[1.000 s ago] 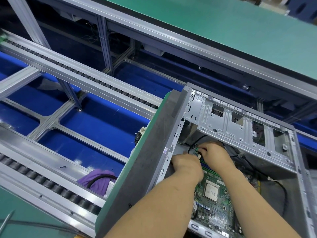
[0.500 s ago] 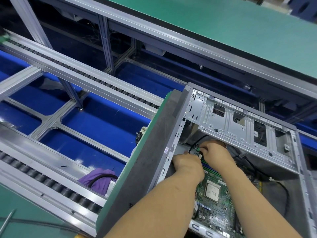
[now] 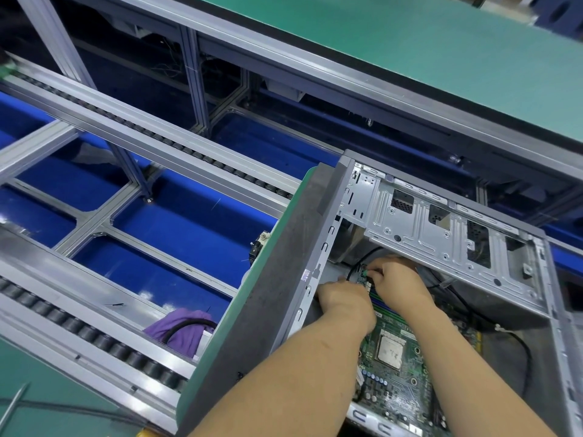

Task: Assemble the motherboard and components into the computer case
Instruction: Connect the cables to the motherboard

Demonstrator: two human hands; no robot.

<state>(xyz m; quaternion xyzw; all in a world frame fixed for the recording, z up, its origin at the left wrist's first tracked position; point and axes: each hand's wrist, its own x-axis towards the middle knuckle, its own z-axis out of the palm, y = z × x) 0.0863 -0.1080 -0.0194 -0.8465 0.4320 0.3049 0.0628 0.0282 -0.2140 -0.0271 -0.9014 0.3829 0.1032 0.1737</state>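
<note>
Your case [image 3: 318,247] lies open on its side on the green counter [image 3: 220,335], at the counter's far corner by the roller conveyor [image 3: 176,146]. Board [image 3: 394,373] is already inside, flat on the case floor, chip [image 3: 391,352] showing mid-board.

Step in hand looks like cabling — you're plugging a small connector [image 3: 365,274] into the board's far corner, under the drive cage [image 3: 441,244]. Right hand [image 3: 394,282] has fingertips pinched on that connector. Left hand [image 3: 344,299] sits curled just beside it at the board edge; whether it grips anything, can't tell — fingers hidden.

A black cable [image 3: 356,263] loops up from that corner toward the cage. Another black cable [image 3: 517,342] runs along the case floor near the right wall.

Next move likely calls for lining the plug square to its header and pressing straight down; tight room under the cage, so watch for bent pins.

Outside the case: purple cloth [image 3: 186,329] with a black cord lies between conveyor and counter.
</note>
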